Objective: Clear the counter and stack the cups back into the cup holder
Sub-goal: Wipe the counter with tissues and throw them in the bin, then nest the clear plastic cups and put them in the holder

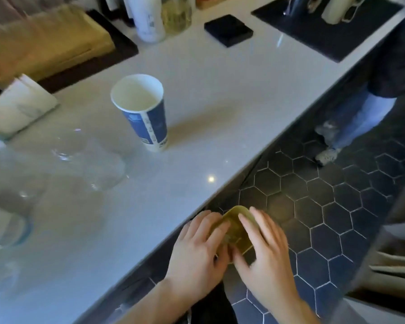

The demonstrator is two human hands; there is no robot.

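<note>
1. At the 9 o'clock edge of the pale bench [197, 94] lies a stack of white napkins [21, 104], with a folded brown cloth [45, 43] on a dark mat toward 10 o'clock.
2. Below the napkins, from 9 to 7 o'clock, clear plastic cups [84, 164] are blurred; they seem to lie on their sides on the bench, but how many there are cannot be told.
3. Just left of centre a tall blue and white paper cup [143, 113] stands upright and empty on the bench, well apart from both hands.
4. At 12 o'clock a white bottle [147, 17] and a clear jar stand at the back of the bench, with a small black square pad [228, 30] at 1 o'clock of the cup.
5. At 6 o'clock, past the bench edge and over the dark hexagon-tiled floor [325, 218], the left hand [197, 249] presses its curled fingers against the left side of a tan paper cup [236, 226].
6. The right hand [264, 251] grips the same tan cup from the right, fingers wrapped over its side; the cup is tilted with its rim pointing away toward 12 o'clock.
7. At 2 o'clock a second person's leg in jeans [358, 115] stands on the floor beside the bench.
</note>
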